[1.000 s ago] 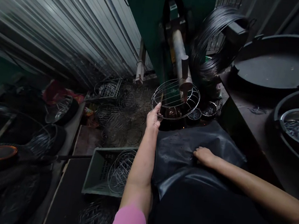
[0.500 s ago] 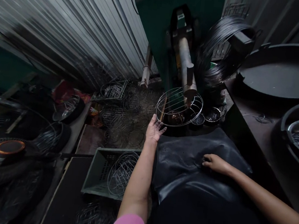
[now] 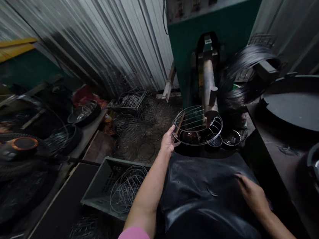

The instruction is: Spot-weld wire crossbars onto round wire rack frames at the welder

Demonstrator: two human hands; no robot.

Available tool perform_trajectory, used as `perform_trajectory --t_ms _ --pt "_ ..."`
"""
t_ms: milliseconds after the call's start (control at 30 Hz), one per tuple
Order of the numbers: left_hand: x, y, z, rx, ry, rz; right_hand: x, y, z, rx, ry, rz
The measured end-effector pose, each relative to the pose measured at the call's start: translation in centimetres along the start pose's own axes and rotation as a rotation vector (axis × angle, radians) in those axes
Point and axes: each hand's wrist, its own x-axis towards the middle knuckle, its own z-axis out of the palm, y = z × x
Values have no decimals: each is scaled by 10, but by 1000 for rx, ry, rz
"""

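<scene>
A round wire rack (image 3: pixel 197 125) with parallel bars hangs at the lower end of the welding machine's thick metal arm (image 3: pixel 209 83). My left hand (image 3: pixel 169 139) is at the rack's near left rim, thumb up along the wire and fingers curled below it. My right hand (image 3: pixel 254 195) is over the black apron (image 3: pixel 196 173) on my lap, thumb and fingertips drawn together. Whatever is between those fingertips is too small to make out. A few short bent wire pieces (image 3: pixel 211 192) lie on the apron, left of this hand.
A green crate (image 3: pixel 94 188) with wire rings stands at my left, a fan (image 3: pixel 14 153) beyond it. More wire racks (image 3: pixel 125 125) lie on the floor ahead. A wire coil (image 3: pixel 249 74) hangs right of the machine. Large black pans (image 3: pixel 301 109) sit on the right-hand table.
My left fingers have gone from spread to curled at the rack's rim. My right hand has moved right across the apron, uncovering the short wire pieces. The view has tilted up.
</scene>
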Motion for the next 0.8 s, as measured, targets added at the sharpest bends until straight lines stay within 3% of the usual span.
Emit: perform_trajectory --t_ms 133,367,600,800 --pt "2 4 2 17 -5 9 -5 20 -2 -40 0 -20" --pt "1 2 1 90 -22 3 -5 10 -10 44 90 245" --pt "3 11 9 223 -4 -2 -15 19 -9 94 3 329" --pt "7 15 13 283 2 -21 -11 9 -16 174 -9 299"
